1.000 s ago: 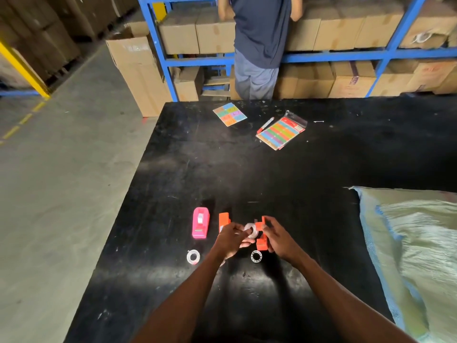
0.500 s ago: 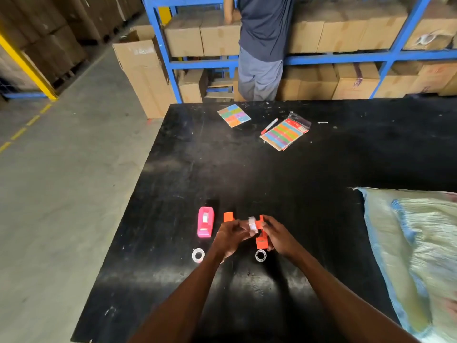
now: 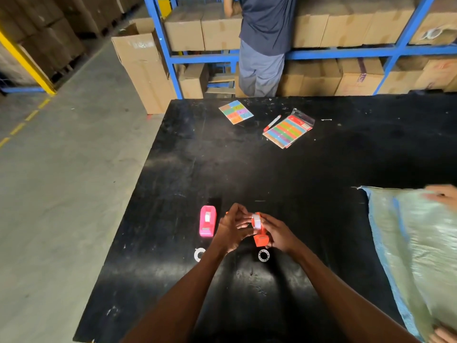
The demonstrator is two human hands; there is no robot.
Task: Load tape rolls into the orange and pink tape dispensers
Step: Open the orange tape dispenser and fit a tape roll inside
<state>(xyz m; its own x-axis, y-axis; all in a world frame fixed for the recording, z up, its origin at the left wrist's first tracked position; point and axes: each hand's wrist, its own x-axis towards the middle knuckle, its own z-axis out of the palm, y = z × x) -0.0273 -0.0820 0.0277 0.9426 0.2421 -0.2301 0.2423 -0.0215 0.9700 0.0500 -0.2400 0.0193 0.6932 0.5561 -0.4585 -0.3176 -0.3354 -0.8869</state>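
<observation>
An orange tape dispenser [image 3: 261,238] stands upright on the black table [image 3: 247,169], held from the right by my right hand [image 3: 277,231]. A white tape roll [image 3: 257,221] sits in its top. My left hand [image 3: 231,230] pinches that roll from the left. The pink tape dispenser [image 3: 207,224] lies to the left with a white roll in it, untouched. Two clear tape rolls lie flat on the table, one [image 3: 199,254] below the pink dispenser and one [image 3: 264,255] below the orange dispenser.
Coloured sticky-note packs [image 3: 236,111] [image 3: 288,131] and a red pen [image 3: 272,123] lie at the table's far side. A green woven sack [image 3: 420,243] covers the right edge, with another person's hands on it. A person stands at the blue shelving with cartons behind the table.
The tape roll has gone from between my hands down into the top of the orange dispenser. Another person's hand has appeared on the sack at the right.
</observation>
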